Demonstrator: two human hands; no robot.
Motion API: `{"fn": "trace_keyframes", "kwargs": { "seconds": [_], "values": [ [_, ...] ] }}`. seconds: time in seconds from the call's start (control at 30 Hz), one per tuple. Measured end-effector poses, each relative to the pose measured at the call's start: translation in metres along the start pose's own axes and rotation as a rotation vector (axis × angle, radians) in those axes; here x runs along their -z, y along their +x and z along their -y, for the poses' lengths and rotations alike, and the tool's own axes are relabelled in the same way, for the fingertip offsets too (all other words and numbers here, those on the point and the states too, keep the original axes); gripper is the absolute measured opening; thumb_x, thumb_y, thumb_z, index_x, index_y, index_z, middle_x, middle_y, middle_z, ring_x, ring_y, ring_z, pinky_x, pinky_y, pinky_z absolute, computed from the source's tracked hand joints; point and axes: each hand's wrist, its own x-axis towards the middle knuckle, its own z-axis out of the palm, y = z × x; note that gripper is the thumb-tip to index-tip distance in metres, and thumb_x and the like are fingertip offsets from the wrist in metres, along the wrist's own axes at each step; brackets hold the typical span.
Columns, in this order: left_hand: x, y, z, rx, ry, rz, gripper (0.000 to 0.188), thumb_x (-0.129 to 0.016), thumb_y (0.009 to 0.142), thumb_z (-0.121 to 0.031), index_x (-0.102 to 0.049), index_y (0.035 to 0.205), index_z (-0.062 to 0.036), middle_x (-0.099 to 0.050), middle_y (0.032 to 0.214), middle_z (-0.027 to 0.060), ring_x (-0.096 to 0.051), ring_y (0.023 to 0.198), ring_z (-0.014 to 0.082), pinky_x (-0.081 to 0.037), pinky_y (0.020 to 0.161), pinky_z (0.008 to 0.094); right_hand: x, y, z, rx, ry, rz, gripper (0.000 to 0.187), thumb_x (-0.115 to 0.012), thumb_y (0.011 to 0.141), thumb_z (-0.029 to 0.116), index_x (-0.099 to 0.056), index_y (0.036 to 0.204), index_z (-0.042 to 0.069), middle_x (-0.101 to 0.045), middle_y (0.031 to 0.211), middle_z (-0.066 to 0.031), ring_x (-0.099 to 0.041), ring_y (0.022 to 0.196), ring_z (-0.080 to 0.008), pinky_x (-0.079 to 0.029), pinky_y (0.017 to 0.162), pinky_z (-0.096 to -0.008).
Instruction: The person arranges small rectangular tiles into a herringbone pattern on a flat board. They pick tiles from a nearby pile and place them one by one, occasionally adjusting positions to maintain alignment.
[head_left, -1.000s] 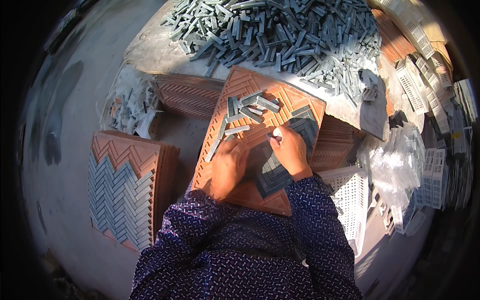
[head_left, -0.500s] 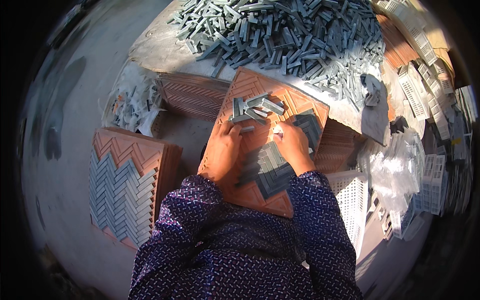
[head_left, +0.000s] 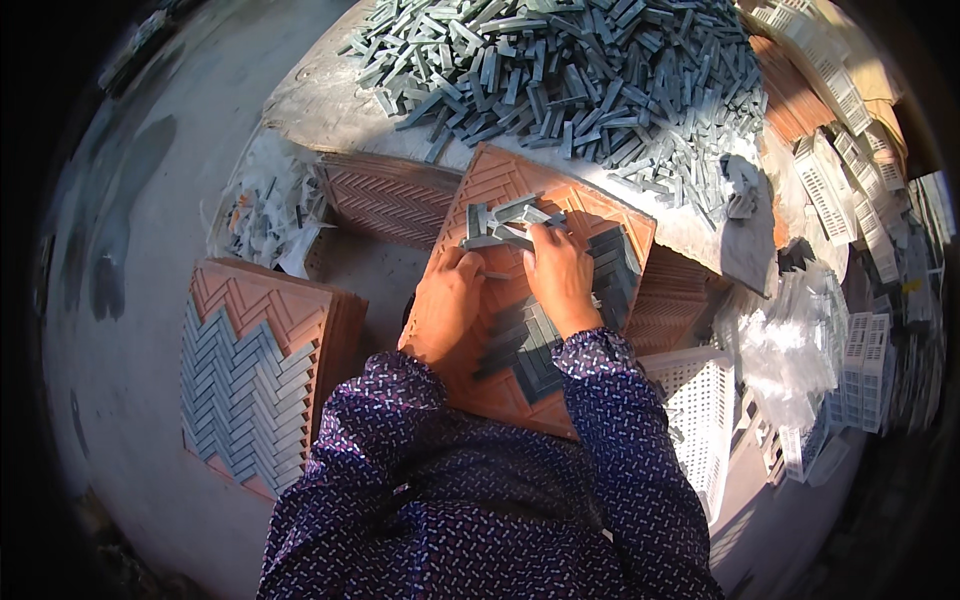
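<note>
An orange herringbone-grooved tray (head_left: 500,168) lies tilted in front of me. Dark grey stone strips (head_left: 522,338) fill part of its zigzag slots. On its upper part rests a small heap of loose grey strips (head_left: 484,218). My left hand (head_left: 442,308) is over the tray's left edge, thumb and fingers pinching a short stone strip (head_left: 497,275). Bent over the loose heap, my right hand (head_left: 563,282) touches the strips with its fingertips. Its thumb and forefinger are apart, and the other fingers are partly hidden.
A big pile of grey strips (head_left: 560,75) covers the board (head_left: 330,95) ahead. At left stands a stack of orange trays (head_left: 255,300), its top one set with grey strips. White perforated baskets (head_left: 700,400) and clear plastic wrap (head_left: 785,325) lie at right.
My right hand has moved from the set strips up and left to the loose heap. My left hand stays by the tray's left edge, its strip slightly lower.
</note>
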Motion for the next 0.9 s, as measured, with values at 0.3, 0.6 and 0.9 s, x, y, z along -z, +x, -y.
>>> {"fn": "trace_keyframes", "kwargs": {
  "seconds": [0.3, 0.6, 0.9],
  "values": [
    [0.016, -0.023, 0.000, 0.443, -0.769, 0.107, 0.011, -0.062, 0.083, 0.004, -0.057, 0.092, -0.0014, -0.057, 0.082, -0.0019, -0.053, 0.075, 0.0030, -0.044, 0.062, 0.0193, 0.000, -0.001, -0.020, 0.174, 0.296, 0.005, 0.030, -0.069, 0.074, 0.006, -0.057, 0.102, 0.006, -0.063, 0.089, -0.0145, -0.062, 0.080, -0.0363, -0.050, 0.067, -0.0433],
    [0.028, -0.038, -0.008, 0.429, -0.594, 0.119, 0.022, -0.068, 0.078, 0.002, -0.063, 0.100, 0.0008, -0.060, 0.076, -0.0002, -0.053, 0.067, 0.0051, -0.043, 0.059, 0.0191, 0.033, -0.017, -0.034, 0.353, 0.315, 0.332, 0.019, -0.066, 0.075, 0.005, -0.062, 0.093, 0.004, -0.060, 0.092, -0.0098, -0.060, 0.082, -0.0326, -0.050, 0.069, -0.0387],
    [0.029, -0.036, -0.012, 0.390, -0.506, 0.099, 0.022, -0.070, 0.075, 0.002, -0.064, 0.097, 0.0018, -0.062, 0.074, 0.0020, -0.054, 0.064, 0.0074, -0.045, 0.058, 0.0227, 0.014, -0.024, -0.032, 0.252, 0.414, 0.280, 0.015, -0.065, 0.075, 0.003, -0.060, 0.088, 0.001, -0.059, 0.089, -0.0140, -0.060, 0.083, -0.0349, -0.048, 0.070, -0.0408]
  ]
}}
